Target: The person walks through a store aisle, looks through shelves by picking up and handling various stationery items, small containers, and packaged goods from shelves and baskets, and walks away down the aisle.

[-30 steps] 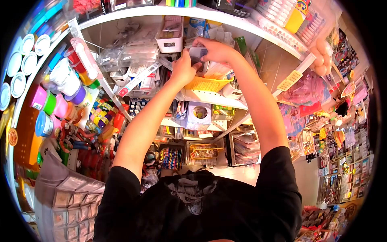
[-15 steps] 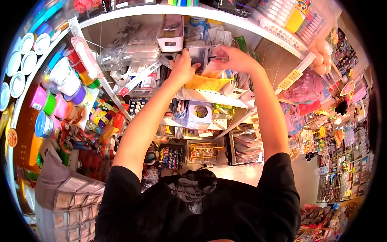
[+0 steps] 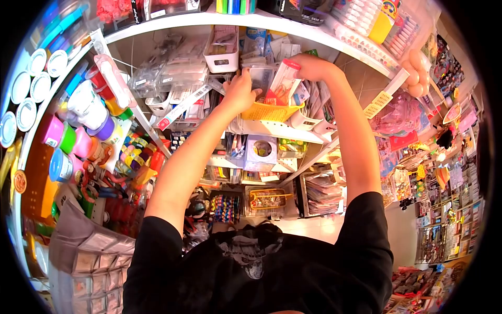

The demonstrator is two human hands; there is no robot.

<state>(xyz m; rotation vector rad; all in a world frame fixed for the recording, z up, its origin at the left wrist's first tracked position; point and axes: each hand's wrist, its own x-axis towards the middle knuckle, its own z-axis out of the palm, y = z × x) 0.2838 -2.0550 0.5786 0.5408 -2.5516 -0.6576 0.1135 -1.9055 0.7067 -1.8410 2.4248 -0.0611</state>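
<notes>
My right hand (image 3: pixel 312 68) is closed on the upper end of a flat red-and-white packet (image 3: pixel 286 81). The packet stands tilted, its lower end inside a yellow basket (image 3: pixel 272 112) on the shelf. At the basket's left end is my left hand (image 3: pixel 240 93), thumb stretched toward the basket and fingers apart; I see nothing held in it. Clear-wrapped packets (image 3: pixel 260 77) stand upright in the basket between my two hands. More thin packets (image 3: pixel 315 99) fill a white container just right of the basket.
A white basket (image 3: pixel 221 62) stands behind my left hand, beside piled clear packets (image 3: pixel 175 65). The upper shelf edge (image 3: pixel 272 21) curves above my hands. Below are a lilac box (image 3: pixel 260 152) and a tiled floor (image 3: pixel 314 227). Colourful tubs (image 3: pixel 63 133) crowd the left.
My right hand has turned the packet so its red-and-white face shows, more upright over the basket. My left hand stays by the basket's left end. The view has shifted slightly.
</notes>
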